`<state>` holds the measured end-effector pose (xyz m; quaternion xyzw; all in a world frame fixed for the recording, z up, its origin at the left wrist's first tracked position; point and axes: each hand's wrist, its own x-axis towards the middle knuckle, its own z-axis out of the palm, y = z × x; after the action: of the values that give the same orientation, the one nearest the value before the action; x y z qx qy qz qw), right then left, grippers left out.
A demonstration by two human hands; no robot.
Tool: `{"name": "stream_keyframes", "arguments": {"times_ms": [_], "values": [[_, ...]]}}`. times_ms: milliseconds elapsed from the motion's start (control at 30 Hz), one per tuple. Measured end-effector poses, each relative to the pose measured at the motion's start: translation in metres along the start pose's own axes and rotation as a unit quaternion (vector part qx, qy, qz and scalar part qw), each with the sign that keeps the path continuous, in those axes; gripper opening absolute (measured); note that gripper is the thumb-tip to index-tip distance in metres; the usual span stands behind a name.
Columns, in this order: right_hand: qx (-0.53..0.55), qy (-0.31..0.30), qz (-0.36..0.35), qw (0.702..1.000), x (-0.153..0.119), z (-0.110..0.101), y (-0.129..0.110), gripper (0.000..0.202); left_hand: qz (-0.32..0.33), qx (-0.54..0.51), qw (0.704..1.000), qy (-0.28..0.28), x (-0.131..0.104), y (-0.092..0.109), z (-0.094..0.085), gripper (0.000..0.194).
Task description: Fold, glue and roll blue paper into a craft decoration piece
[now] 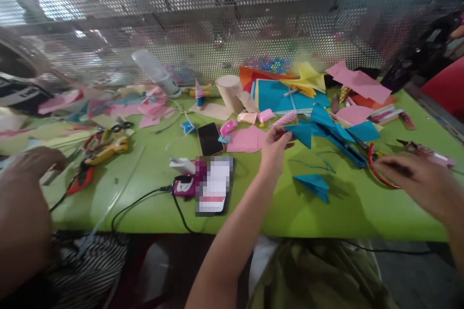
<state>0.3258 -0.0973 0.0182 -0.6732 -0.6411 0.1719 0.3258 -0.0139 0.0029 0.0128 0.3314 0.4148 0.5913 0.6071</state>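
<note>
My left hand (277, 142), near the middle of the table, pinches a folded piece of blue paper (301, 134) between thumb and fingers. To the right, my right hand (413, 171) is somewhat blurred and closed around the red handle of a pair of scissors (370, 158). Their blades point up and left, toward the blue paper scraps. A blue stapler-like tool (346, 147) lies between my hands. On the table below them rests a folded blue paper piece (313, 186).
Another person's hand (39, 164) is at the left, beside yellow-handled pliers (108, 149) and an orange-handled tool (80, 179). A lit phone (216, 186), a dark phone (210, 138) and cables lie mid-table. Coloured sheets (275, 97) and a tape roll (229, 91) stand behind, before a perforated metal panel (217, 24).
</note>
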Motion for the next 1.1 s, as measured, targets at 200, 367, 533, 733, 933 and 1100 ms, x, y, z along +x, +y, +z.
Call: {"name": "stream_keyframes", "arguments": {"times_ms": [200,367,533,733,933,1100], "values": [[-0.007,-0.191,-0.079,0.978,0.002,0.093,-0.085,0.032,0.001,0.003,1.000,0.010,0.001,0.003,-0.002,0.025],[-0.011,-0.192,-0.105,0.976,-0.003,0.106,-0.083,0.026,0.006,0.001,1.000,-0.002,0.001,0.001,-0.001,0.021],[-0.006,-0.187,-0.090,0.978,-0.007,0.108,-0.079,0.029,0.005,0.009,1.000,0.000,0.001,0.001,0.000,0.018],[0.110,-0.191,-0.032,0.975,-0.009,0.109,-0.077,0.020,0.009,0.020,1.000,-0.006,0.001,-0.002,0.000,0.018],[0.214,-0.134,0.016,0.967,0.012,0.088,-0.078,0.044,0.006,0.019,1.000,-0.018,-0.001,-0.004,0.002,0.015],[0.293,-0.082,0.010,0.953,0.038,0.079,-0.088,0.045,0.005,0.024,0.999,-0.027,-0.004,-0.005,0.004,0.019]]}}
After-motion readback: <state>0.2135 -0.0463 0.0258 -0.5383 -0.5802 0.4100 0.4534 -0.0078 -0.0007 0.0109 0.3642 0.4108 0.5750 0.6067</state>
